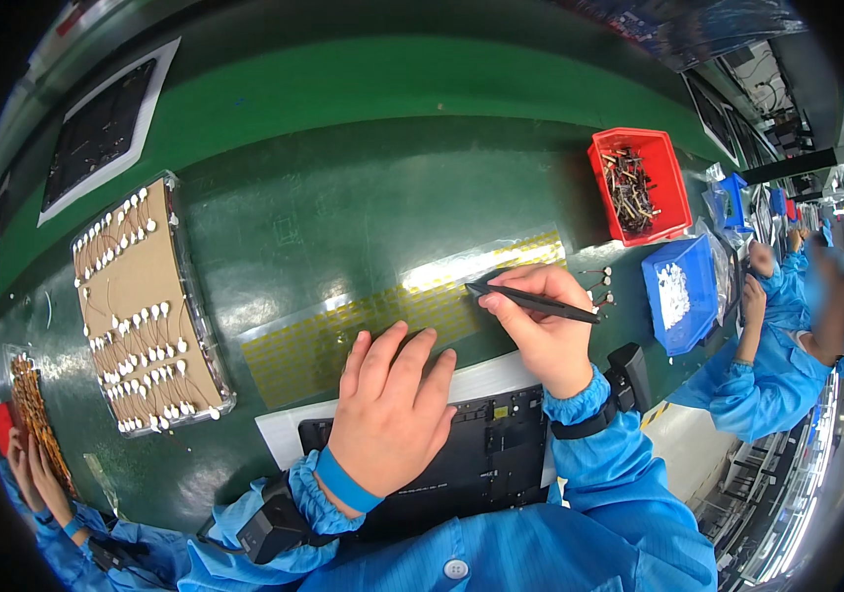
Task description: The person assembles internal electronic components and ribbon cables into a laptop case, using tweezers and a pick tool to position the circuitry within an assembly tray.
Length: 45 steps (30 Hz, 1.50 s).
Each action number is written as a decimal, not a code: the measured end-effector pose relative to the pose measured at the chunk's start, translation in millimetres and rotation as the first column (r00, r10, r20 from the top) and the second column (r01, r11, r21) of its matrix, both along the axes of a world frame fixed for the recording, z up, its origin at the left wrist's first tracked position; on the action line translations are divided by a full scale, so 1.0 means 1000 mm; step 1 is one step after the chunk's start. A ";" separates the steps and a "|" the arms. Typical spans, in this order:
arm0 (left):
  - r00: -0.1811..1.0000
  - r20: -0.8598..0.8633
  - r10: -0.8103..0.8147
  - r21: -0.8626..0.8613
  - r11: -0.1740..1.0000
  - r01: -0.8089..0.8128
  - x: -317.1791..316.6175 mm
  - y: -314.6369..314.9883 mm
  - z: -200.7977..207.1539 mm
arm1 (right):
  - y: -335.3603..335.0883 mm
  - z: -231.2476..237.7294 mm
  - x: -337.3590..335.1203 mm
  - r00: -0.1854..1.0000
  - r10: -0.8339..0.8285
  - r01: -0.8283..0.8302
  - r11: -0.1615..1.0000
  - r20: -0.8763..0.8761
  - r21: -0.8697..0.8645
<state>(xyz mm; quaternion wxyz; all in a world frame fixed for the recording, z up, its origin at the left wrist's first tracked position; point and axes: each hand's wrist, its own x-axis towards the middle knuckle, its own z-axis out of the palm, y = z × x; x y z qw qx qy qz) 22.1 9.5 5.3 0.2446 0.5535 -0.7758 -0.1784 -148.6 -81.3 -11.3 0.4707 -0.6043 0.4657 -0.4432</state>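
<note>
Gripping a tool (pixel 578 315): right fingers (pixel 544 280). Spread: left fingers (pixel 409 367). Red bin (pixel 676 192): slender parts (pixel 627 187); blue bin (pixel 702 280): white pieces (pixel 673 294).

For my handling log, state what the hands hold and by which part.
The right hand grips a black pen-shaped tool close to its pointed end; the left hand lies palm down, holding nothing.

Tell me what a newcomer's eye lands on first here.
Likely the red bin of small parts, toward the right of the green bench, with a blue bin of white bits just nearer. Next, mid-bench, the yellow-patterned sheet, with the right grip holding a black tool over it. Then, at left, rows of white-ended wires on brown card.
</note>
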 end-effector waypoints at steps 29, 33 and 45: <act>0.976 -0.169 -0.138 -0.215 0.971 0.100 0.004 0.000 -0.012 | 0.110 0.018 -0.010 0.964 -0.215 0.158 0.937 0.156 0.312; 0.975 -0.169 -0.147 -0.209 0.972 0.110 0.005 0.000 -0.011 | 0.110 0.018 -0.010 0.968 -0.201 0.146 0.939 0.151 0.312; 0.975 -0.131 -0.179 -0.222 0.964 0.147 0.000 0.002 -0.013 | 0.110 0.016 -0.009 0.969 -0.212 0.167 0.939 0.125 0.300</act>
